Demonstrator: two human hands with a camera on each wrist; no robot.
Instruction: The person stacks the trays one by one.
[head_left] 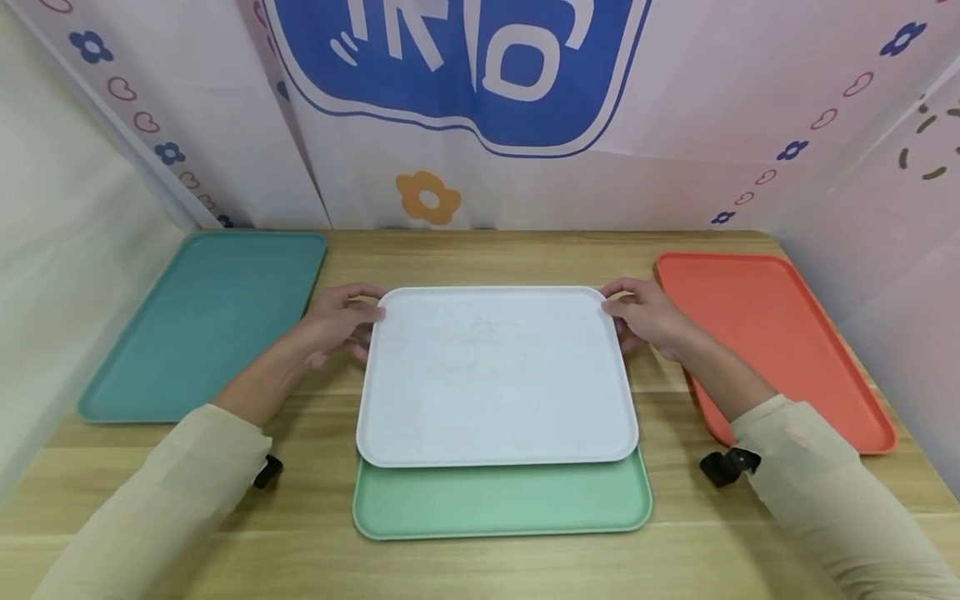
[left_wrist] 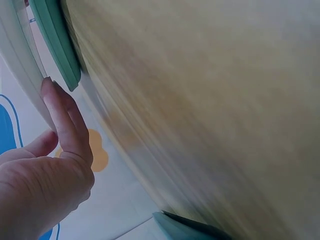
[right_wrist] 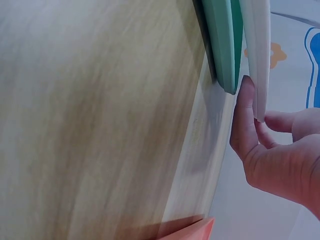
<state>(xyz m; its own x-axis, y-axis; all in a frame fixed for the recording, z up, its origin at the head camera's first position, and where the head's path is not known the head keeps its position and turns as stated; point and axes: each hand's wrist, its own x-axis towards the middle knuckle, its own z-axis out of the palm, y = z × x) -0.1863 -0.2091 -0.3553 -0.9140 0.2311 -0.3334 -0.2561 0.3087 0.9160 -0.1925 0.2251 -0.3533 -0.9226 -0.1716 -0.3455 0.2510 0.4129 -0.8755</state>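
Note:
A white tray [head_left: 495,383] is held level above a light green tray [head_left: 502,504], whose front part shows below it in the head view. My left hand [head_left: 337,321] pinches the white tray's far left corner, thumb on top and fingers beneath. At the far right corner my right hand [head_left: 641,315] grips it the same way. Both wrist views show a gap between the white tray [right_wrist: 257,55] and the green tray [right_wrist: 220,45]. The rest of the green tray is hidden under the white one.
A teal tray [head_left: 210,325] lies on the wooden table [head_left: 480,571] at the left. On the right lies an orange-red tray [head_left: 772,342], partly behind my right forearm. A printed white cloth [head_left: 555,192] hangs at the table's back edge, with pale walls on both sides.

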